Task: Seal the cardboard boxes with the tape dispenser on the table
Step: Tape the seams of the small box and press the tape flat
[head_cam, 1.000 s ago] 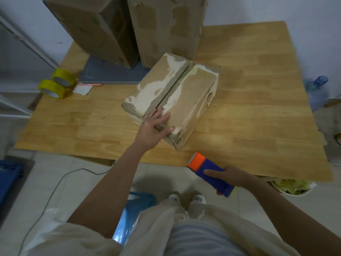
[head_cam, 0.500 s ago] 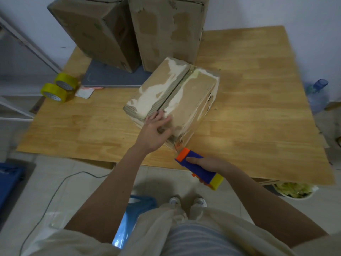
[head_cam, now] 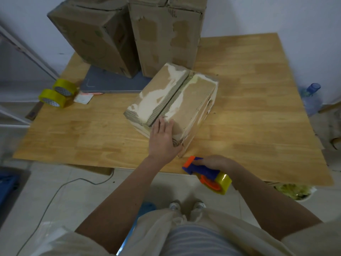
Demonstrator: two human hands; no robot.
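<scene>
we had just brought the tape dispenser (head_cam: 207, 173), gripped in our right hand (head_cam: 215, 162), close to the box (head_cam: 173, 102) our flat left hand (head_cam: 163, 136) pressed, ready to tape

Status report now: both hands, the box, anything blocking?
Left hand flat on cardboard box, near end. Right hand grips tape dispenser at table edge. Top seam untaped. Nothing blocking.

The two far boxes (head_cam: 132, 34) are cut off by the top edge. The right hand (head_cam: 215, 162) hides the dispenser (head_cam: 208, 174) handle.
</scene>
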